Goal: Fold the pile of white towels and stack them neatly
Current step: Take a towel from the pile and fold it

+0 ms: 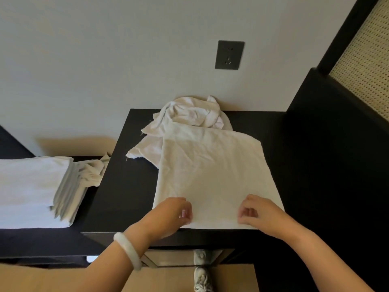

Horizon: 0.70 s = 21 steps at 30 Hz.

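White towel in hand: the left hand [175, 211] and right hand [257, 214] each curl their fingers onto the near hem of the flat towel [210, 171] and nip the cloth, the left at its near-left corner, the right by its near-right corner.
Flat towel: spread on the bench [126, 186] as a long rectangle, with its near hem along the bench's front edge and its far end reaching the loose pile; soft, lightly creased weave.
Left wrist: a smooth, milky white bangle [127, 249].
Loose pile: crumpled towels [189, 114] heaped at the bench's back edge against the wall, with a frayed corner trailing left.
Bench: matt black top with square edges; a bare strip lies left of the flat towel and a broader bare stretch to its right.
Folded stack: folded towels [31, 186] on a lower dark surface off the bench's left edge, their layers stepped on the right side; a rumpled cloth [92, 171] lies beside them.
Wall: plain and pale, with a dark grey socket plate [229, 54] above the pile.
Right side: black frame around a woven cane panel [366, 60].
Floor: tan surface, with a pale shoe [202, 279] below the bench's front edge.
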Motion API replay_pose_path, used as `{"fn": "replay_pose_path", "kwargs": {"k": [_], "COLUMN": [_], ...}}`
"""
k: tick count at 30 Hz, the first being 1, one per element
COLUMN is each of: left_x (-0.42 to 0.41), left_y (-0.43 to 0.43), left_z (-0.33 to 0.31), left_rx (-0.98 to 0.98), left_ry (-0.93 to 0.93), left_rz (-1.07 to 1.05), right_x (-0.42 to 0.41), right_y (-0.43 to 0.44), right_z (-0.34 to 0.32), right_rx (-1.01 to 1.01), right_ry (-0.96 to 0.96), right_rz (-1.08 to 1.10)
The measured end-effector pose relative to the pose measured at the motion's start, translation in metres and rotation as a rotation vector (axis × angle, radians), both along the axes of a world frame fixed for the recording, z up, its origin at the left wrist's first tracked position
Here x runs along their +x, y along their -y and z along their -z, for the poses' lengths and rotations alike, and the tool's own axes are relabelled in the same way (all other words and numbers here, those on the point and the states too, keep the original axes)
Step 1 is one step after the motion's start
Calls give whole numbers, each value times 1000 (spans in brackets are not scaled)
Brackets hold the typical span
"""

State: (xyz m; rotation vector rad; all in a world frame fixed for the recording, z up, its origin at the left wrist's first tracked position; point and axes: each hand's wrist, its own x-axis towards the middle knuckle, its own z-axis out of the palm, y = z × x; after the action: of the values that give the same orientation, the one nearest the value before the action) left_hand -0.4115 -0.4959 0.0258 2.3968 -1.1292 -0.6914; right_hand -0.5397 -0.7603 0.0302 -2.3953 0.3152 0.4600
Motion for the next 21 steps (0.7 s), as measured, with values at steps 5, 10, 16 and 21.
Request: {"fn": "replay_pose_path", "kwargs": {"k": [5,10,16,21], "left_x": [14,10,19,26], "left_y": [18,35,10,35], "left_z": [19,61,66,53], "left_rx": [-122,155,154,124], "left_ry": [302,508,520,534], "left_rz": [-205,-171,-342,-339], "right_x": [42,61,28,44], "right_y": [-19,-59,11,18], "right_z": [5,48,53,42], "right_rx": [-161,-486,-561,-584], "right_ry": [340,209,132,96], "right_rz": [162,-73,185,295]}}
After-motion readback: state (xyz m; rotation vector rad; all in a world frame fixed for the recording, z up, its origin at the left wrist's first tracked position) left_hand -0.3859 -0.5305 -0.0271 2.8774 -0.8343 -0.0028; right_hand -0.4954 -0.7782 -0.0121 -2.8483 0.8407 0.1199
